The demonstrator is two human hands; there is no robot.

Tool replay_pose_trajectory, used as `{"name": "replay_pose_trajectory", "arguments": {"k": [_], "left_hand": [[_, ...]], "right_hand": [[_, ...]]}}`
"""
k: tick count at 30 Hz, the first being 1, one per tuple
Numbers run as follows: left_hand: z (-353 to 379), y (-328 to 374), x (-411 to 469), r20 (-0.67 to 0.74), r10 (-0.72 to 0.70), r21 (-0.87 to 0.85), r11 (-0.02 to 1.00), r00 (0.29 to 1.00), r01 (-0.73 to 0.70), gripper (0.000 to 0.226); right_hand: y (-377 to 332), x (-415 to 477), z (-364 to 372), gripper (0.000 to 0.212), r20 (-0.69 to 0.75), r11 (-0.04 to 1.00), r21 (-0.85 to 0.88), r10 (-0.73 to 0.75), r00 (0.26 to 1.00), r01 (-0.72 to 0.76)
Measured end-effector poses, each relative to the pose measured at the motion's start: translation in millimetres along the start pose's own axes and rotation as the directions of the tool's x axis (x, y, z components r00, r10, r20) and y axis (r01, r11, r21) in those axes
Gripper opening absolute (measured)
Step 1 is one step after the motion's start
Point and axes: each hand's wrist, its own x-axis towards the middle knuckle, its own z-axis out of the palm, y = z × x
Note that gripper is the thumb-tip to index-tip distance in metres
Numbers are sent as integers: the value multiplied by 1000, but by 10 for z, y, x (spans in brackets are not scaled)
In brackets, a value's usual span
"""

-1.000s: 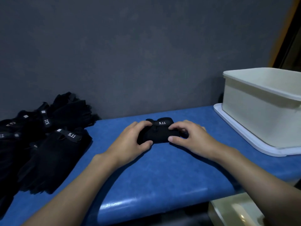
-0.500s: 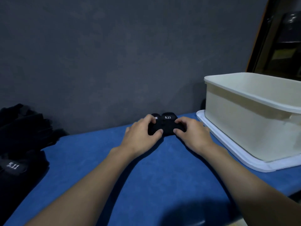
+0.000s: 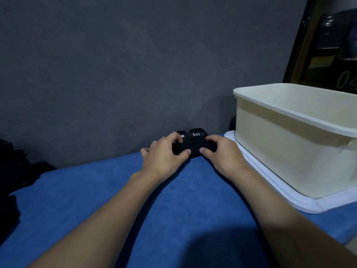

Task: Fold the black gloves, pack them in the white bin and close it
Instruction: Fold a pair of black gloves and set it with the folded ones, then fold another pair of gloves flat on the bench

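A folded pair of black gloves [image 3: 193, 145] with a white "5.11" tag sits near the back of the blue table [image 3: 108, 194], close to the wall. My left hand [image 3: 164, 155] grips its left side and my right hand [image 3: 222, 154] grips its right side, thumbs at the front and fingers curled over the top. The white bin [image 3: 293, 151] stands open just to the right of my right hand, resting on its white lid [image 3: 270, 182]. Its inside is hidden from this angle.
A pile of more black gloves [image 3: 13, 176] lies at the table's left edge, mostly out of frame. A dark grey wall [image 3: 135, 64] closes the back. A dark-framed opening [image 3: 328, 45] is at the upper right.
Both hands have carried the folded gloves to the right and back, closer to the bin. The view has swung right, so the glove pile has slid almost out of frame.
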Motion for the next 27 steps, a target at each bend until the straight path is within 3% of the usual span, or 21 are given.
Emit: {"name": "replay_pose_trajectory", "arguments": {"k": [8, 17, 27], "left_hand": [[-27, 16, -43, 5, 13, -21, 1000, 1000, -12, 30], [-345, 43, -219, 40, -30, -136, 990, 999, 35, 52], [-1406, -222, -1040, -107, -40, -57, 998, 993, 34, 17]], "right_hand": [[-42, -32, -28, 42, -2, 1000, 2, -13, 1000, 13], [-245, -196, -203, 51, -33, 997, -37, -67, 997, 66], [-1027, -774, 24, 39, 156, 958, 43, -288, 945, 285]]}}
